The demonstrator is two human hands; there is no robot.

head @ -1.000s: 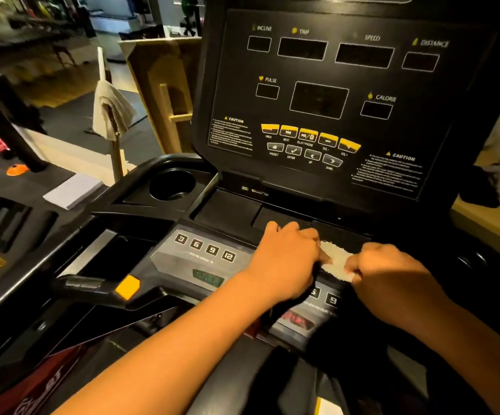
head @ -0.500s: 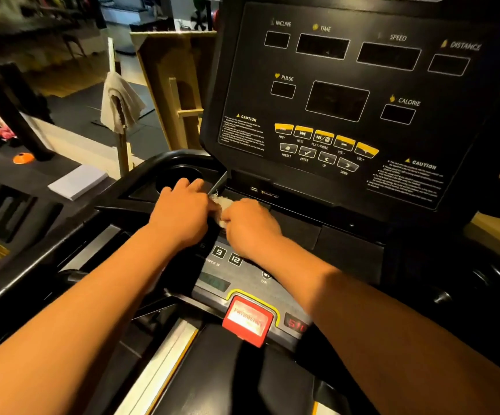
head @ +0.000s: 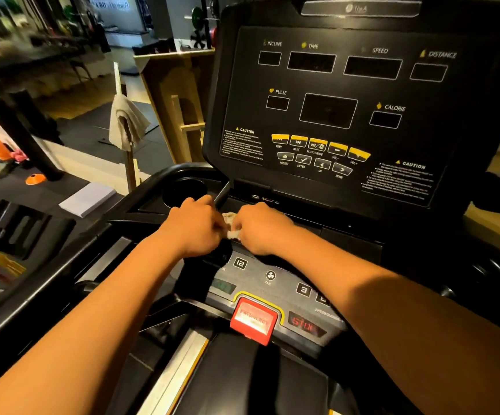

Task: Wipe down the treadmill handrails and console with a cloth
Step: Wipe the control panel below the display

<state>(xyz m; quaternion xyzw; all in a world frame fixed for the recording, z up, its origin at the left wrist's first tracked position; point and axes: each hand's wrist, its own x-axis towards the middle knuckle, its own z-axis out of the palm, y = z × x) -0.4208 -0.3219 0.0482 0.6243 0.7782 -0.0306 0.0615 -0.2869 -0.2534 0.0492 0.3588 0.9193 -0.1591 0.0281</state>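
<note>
One small whitish cloth (head: 230, 225), bunched and mostly hidden, sits on the ledge under the treadmill console (head: 329, 110), just right of the cup holder (head: 182, 190). Two hands are on it: left hand (head: 194, 227) and right hand (head: 262, 229), both with fingers curled, gripping it from either side, knuckles close together. One red stop button (head: 253, 320) sits lower down, between the forearms.

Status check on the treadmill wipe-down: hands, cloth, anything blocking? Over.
Left hand and right hand both grip the cloth, bunched between them. Cloth at console ledge below the display, right of the cup holder. Nothing blocking.
</note>
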